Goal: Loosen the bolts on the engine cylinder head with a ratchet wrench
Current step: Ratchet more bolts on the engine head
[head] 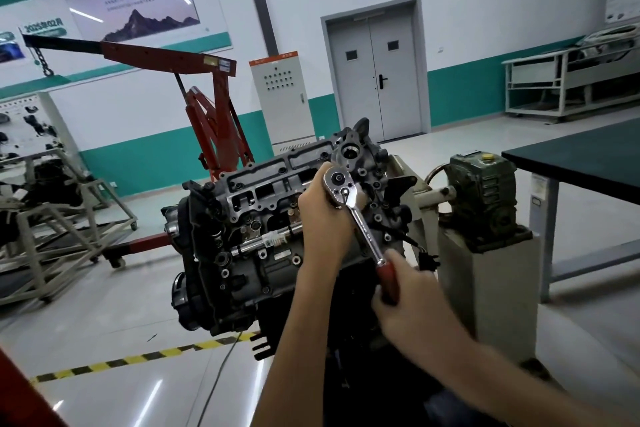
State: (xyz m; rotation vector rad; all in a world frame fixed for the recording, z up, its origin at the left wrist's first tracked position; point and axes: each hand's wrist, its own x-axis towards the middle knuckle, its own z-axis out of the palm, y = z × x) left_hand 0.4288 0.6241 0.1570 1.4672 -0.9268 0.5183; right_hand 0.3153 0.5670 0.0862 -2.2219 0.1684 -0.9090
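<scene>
Closest to me is my right hand (412, 302), coming in from the lower right, its fingers clamped round the red grip of the wrench (360, 218). My left hand (322, 215) reaches up the middle of the view. Its fingers are curled round the wrench's chrome head from the left side, holding it. The chrome shaft slants from that head down and right to the red grip.

The engine (239, 263) fills the centre, dark and greasy, tilted so that its cylinder head (266, 184) faces me. The wrench head sits near the far right end of the cylinder head, just this side of a round bore. I cannot tell what it is seated on, as the wrench and my left hand cover that spot. A bright metal rod (258, 243) lies across the middle of the engine, left of my left wrist.

Behind the engine to the left stands a red hoist (166, 55), its boom stretching left with a chain (43, 61) hanging from the tip. To the right a dark green worktop (588, 156) juts in from the edge of view. Just beside the engine's right end rises a pale pedestal (491, 284) with a green gearbox (485, 191) on top. A grey double door (375, 80) is in the far wall. A strip of yellow and black tape (138, 357) crosses the floor.
</scene>
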